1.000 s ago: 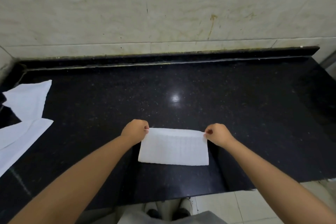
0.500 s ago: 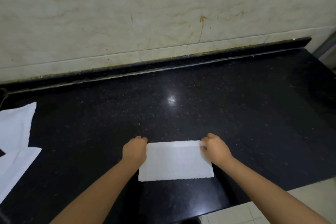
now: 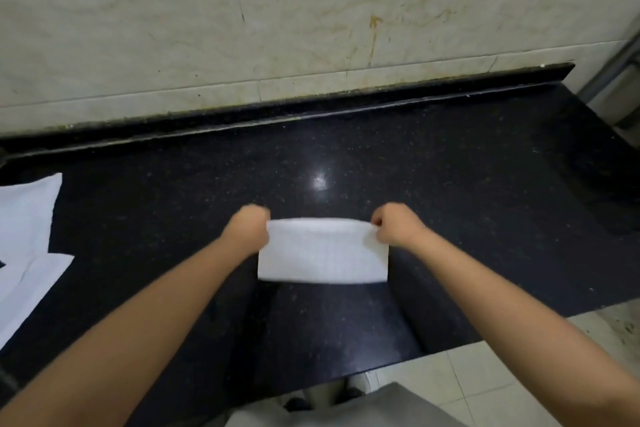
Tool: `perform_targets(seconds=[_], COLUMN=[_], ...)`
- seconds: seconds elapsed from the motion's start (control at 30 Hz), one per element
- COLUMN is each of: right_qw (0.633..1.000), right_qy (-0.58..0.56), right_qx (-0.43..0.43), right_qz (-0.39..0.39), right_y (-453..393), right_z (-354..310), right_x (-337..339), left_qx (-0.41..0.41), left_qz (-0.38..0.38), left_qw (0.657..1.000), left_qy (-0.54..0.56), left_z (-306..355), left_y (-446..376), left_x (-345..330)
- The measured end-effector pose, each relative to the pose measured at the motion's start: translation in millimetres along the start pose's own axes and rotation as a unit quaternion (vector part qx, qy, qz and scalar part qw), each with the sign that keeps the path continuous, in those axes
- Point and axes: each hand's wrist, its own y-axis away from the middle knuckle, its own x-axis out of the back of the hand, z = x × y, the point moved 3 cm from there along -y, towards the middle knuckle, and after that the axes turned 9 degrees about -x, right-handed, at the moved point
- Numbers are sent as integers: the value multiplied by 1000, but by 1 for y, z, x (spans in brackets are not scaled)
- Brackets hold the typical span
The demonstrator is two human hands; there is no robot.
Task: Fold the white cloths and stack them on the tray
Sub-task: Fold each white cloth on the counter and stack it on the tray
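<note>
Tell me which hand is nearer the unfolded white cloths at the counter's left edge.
Left. The left hand pinches the folded cloth's left corner, closer to the unfolded cloths; the right hand pinches its right corner.

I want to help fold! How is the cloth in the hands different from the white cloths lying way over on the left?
The folded cloth is a neat small rectangle; the left cloths lie spread out and overlapping. The left hand and right hand pinch the folded cloth's far corners; nothing touches the left cloths. Both are white and lie on the black counter.
</note>
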Motion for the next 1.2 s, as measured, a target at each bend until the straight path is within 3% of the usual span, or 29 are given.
perform_targets(seconds=[0.13,0.27,0.33,0.4,0.47,0.53,0.67,0.87,1.03,1.2], right_qw=[987,961,966,984,993,994,991,991,988,983], right_qy=[-76,-140,-133,-96,-50,-20,7,52,34,115], right_qx=[-1,63,101,98,93,108,134,121,123,120], right_qz=[138,231,197,116,55,13,-28,3,91,81], right_y=[9,30,34,36,40,44,48,57,64,77], right_z=[-4,13,26,39,49,51,55,55,65,73], right_x=[49,22,-21,-60,-83,-85,-75,-80,-80,-95], left_qx=[-63,-149,-161,-127,-115,-139,-151,-146,-134,-213], left_qz=[134,197,172,81,36,51,-6,-11,-13,50], left_qw=[983,963,967,986,992,989,987,988,988,969], left_qy=[112,108,96,72,47,1,-49,-48,-81,-116], left_z=[3,0,-6,-7,-7,-2,-3,-7,-7,-6], left_y=[9,41,52,63,71,73,71,72,74,78], left_x=[45,17,-24,-59,-84,-82,-85,-95,-95,-93])
